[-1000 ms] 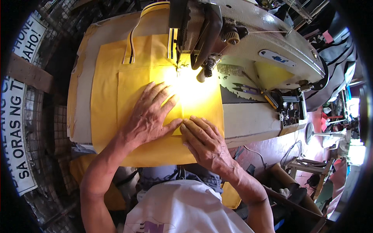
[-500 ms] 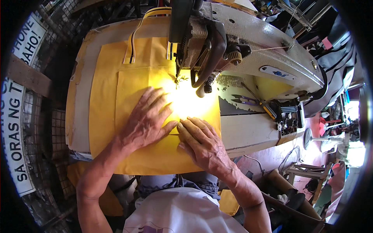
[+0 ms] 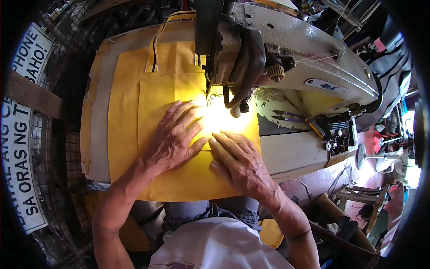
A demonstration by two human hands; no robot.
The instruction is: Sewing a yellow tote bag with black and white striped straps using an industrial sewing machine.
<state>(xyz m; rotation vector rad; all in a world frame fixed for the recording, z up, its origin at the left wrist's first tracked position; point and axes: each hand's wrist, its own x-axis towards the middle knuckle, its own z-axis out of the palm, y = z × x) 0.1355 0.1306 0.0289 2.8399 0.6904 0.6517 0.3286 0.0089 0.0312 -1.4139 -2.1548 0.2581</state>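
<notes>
My left hand [image 3: 176,139] lies on yellow fabric [image 3: 170,181], fingers slightly apart, just left and on my side of the lit needle area of a sewing machine [image 3: 295,45]. My right hand [image 3: 237,159] rests on the fabric right of it, fingers flat and close together, tips near my left thumb. The fabric has a square layered panel [image 3: 159,89] and striped strap [image 3: 155,49] at its far part, partly hidden by the machine head. Glare from the lamp washes out the fabric under the needle.
Scissors-like snips [image 3: 286,115], a yellow-handled tool [image 3: 316,127] and a bobbin winder [image 3: 340,132] sit on the machine bed to the right. A wire mesh with signboards [image 3: 22,170] is at the left. Rolls [image 3: 347,224] and a wooden stool [image 3: 360,197] stand at lower right.
Both hands and the fabric have slid slightly away from me relative to the needle. The hands keep much the same pose, and the view has shifted a little.
</notes>
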